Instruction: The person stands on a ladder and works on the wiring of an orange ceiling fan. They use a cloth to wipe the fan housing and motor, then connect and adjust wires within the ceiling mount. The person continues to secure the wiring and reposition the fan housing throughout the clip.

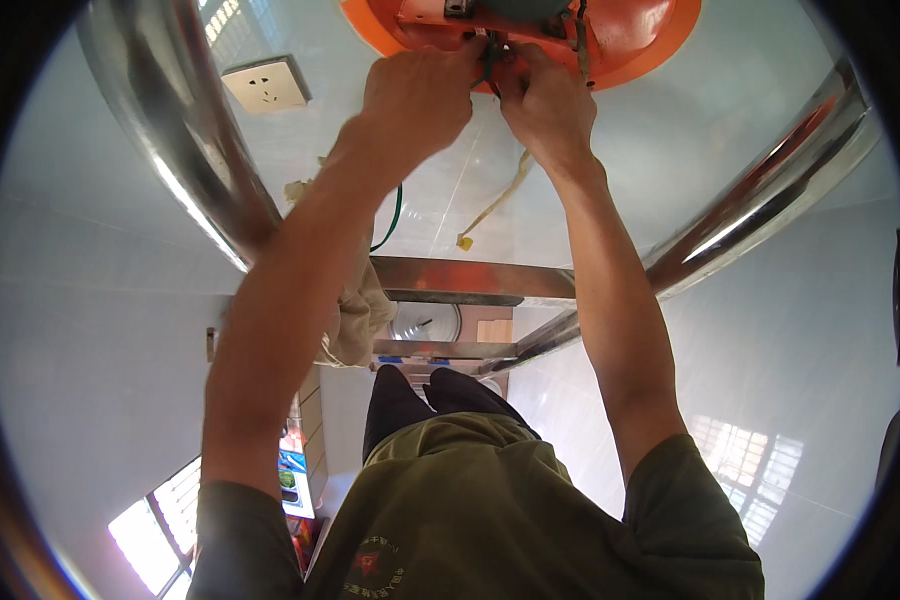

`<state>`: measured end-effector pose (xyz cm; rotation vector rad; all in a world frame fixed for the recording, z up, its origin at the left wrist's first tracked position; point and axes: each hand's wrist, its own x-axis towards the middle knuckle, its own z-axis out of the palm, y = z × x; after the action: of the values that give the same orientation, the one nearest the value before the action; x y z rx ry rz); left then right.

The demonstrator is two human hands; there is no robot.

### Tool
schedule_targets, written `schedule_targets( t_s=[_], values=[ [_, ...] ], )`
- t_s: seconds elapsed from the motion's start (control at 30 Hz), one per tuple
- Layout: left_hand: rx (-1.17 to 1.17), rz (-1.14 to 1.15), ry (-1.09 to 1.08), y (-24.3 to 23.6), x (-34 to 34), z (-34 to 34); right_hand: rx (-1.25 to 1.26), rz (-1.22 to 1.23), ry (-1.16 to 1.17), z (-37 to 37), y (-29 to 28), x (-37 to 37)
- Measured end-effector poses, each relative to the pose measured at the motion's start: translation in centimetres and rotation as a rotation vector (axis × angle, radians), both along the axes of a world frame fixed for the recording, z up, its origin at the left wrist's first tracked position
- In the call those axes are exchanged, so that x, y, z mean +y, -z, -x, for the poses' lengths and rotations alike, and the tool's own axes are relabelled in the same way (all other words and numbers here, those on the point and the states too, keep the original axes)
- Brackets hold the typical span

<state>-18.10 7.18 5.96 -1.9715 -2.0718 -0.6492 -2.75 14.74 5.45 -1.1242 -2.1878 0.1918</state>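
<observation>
An orange round housing [650, 30] with dark fittings is at the top of the head view. My left hand [415, 105] reaches into its near edge, fingertips closed on a short green wire [487, 62]. My right hand [545, 110] is beside it, thumb and fingers bent together at the same fitting; what they hold is too small and hidden to make out. A tan cable [510, 190] with a yellow end hangs below the housing. A green cord [397, 210] loops down beside my left forearm.
Curved steel tubes [745, 190] run down both sides, joined by steel crossbars [470, 275]. A wall socket [265, 85] sits on the pale tiled surface at upper left. A beige cloth [355, 320] hangs behind my left forearm. A round metal object [425, 323] lies below the crossbar.
</observation>
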Motion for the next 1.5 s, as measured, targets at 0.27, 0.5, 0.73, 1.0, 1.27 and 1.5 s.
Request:
schedule_targets(
  t_s=[0.27, 0.5, 0.73, 1.0, 1.27, 1.5],
  values=[
    [0.189, 0.17, -0.048, -0.7, 0.1, 0.2, 0.001, -0.029, 0.011, -0.6, 0.8, 0.7],
    [0.004, -0.049, -0.095, -1.6, 0.8, -1.0, 0.056, -0.105, 0.004, -0.4, 1.5, 1.2],
    [-0.202, -0.06, -0.336, -0.5, 3.6, -2.9, 0.135, -0.057, -0.047, -0.5, 1.4, 1.1],
    [-0.36, -0.077, -0.418, -0.2, 4.3, -2.9, 0.073, -0.026, -0.022, -0.5, 1.5, 1.0],
    [-0.392, -0.095, -0.417, -0.4, 3.9, -3.6, 0.055, -0.012, 0.001, -0.6, 1.3, 0.9],
    [-0.308, -0.179, -0.373, 0.7, 4.6, -3.1, 0.053, -0.061, 0.006, -0.9, 1.8, 0.8]
  ],
)
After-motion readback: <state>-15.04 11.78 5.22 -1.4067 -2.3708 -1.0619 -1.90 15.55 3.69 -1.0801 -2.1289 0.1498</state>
